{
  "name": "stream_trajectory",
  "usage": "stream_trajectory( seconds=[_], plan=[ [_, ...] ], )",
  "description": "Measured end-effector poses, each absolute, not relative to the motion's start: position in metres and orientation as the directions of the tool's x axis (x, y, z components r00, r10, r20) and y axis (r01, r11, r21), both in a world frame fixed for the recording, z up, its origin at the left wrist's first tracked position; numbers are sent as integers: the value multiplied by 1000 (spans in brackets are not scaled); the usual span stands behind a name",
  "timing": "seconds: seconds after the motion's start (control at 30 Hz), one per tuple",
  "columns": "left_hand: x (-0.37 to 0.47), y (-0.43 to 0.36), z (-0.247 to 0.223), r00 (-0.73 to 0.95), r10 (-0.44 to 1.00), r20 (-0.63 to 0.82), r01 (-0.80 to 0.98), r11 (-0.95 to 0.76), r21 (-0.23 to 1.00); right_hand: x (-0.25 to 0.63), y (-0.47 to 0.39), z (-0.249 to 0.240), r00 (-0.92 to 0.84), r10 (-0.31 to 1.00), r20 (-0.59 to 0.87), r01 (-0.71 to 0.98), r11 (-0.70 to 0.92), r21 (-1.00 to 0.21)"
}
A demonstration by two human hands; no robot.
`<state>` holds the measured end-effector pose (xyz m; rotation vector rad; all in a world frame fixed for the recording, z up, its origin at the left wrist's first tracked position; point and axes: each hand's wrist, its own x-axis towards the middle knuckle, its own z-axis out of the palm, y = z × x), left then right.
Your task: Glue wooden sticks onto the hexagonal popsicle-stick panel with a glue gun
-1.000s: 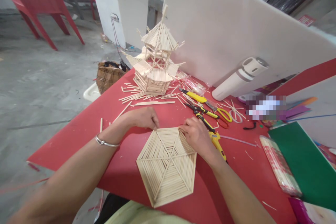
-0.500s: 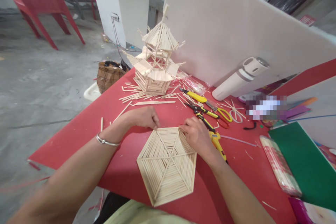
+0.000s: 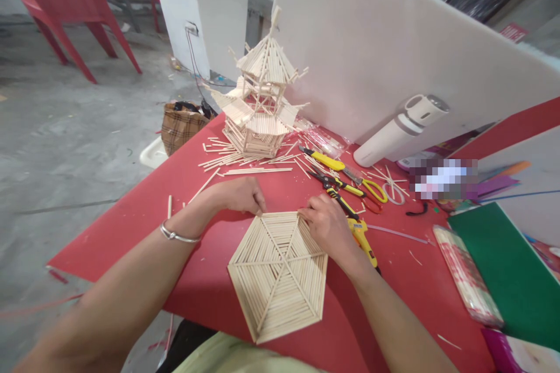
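Observation:
A hexagonal panel [image 3: 286, 280] of thin pale wooden sticks lies near the table's front edge, with ribs crossing at its centre. My left hand [image 3: 242, 195], with a bangle on its wrist, is closed at the panel's far left corner, fingertips pinching the edge there. At the far right corner my right hand [image 3: 328, 224] also grips the rim, thumb and fingers together. Whether a loose stick lies between the fingertips is too small to tell. Beyond the hands stands a tiered pagoda model [image 3: 262, 105] built of the same kind of sticks.
Loose sticks [image 3: 227, 157] surround the pagoda on the red table [image 3: 131, 233]. To the right lie a yellow utility knife [image 3: 326, 160], pliers [image 3: 345, 186], a yellow glue gun [image 3: 362, 239] and a packet of sticks [image 3: 468, 280]. A white bottle [image 3: 394, 137] leans against the partition.

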<state>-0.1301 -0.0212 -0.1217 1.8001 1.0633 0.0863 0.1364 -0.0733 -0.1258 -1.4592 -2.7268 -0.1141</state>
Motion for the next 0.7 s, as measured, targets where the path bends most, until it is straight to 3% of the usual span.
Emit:
stream_trajectory(
  seconds=[0.7],
  plan=[
    [-130, -21, -122, 598, 700, -391, 622, -98, 777, 137, -73, -129, -560, 824, 90, 828, 558, 45]
  ],
)
